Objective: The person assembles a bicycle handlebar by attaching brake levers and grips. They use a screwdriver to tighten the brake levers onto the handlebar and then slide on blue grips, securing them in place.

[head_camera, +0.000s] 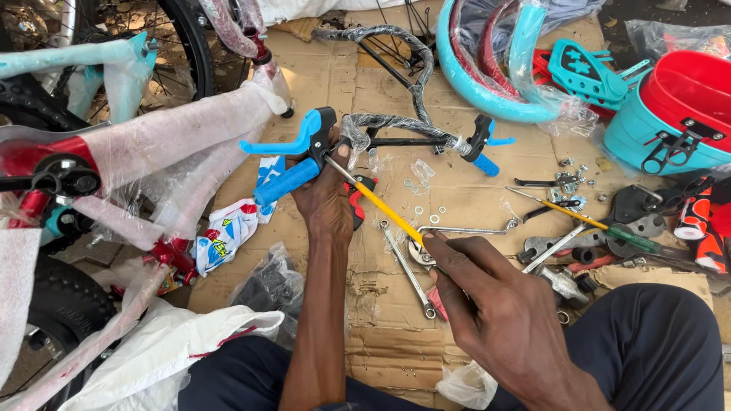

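My left hand (326, 199) grips the left end of a plastic-wrapped black handlebar (396, 125), which has a blue grip (285, 183) and a blue brake lever (280, 143) on a black clamp (324, 129). My right hand (487, 293) holds a yellow-shafted screwdriver (384, 209). Its tip rests against the black clamp by my left thumb. The handlebar's far end carries another blue grip and lever (485, 144).
A small bicycle frame (114, 144) wrapped in plastic lies at the left. Wrenches (407, 266), washers, pliers and a green-handled screwdriver (601, 224) are scattered on the cardboard (335, 76). Teal mudguards (487, 84) and a teal-and-red basket (670, 114) sit at the back right.
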